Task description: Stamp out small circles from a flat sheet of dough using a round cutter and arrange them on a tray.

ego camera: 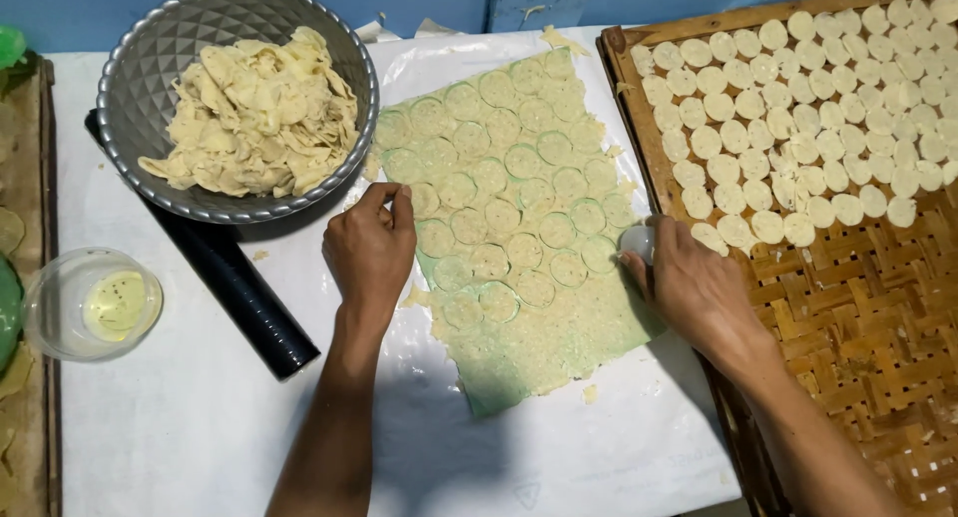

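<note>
A thin sheet of pale dough (519, 238) lies on a green mat on a white-covered table, stamped with many round cut marks. My left hand (371, 250) rests on the sheet's left edge, fingers pinched at a cut round near the edge. My right hand (689, 282) is at the sheet's right edge, closed around a small round white cutter (637, 243). Several cut dough discs (798, 108) lie in rows on a woven bamboo tray (858, 317) to the right.
A silver metal bowl (150, 58) of dough scraps sits at the back left. A black rolling pin (239, 292) lies under its edge. A small clear bowl (92, 304) of yellowish liquid stands at the left. A wooden tray edge (25, 178) is at far left.
</note>
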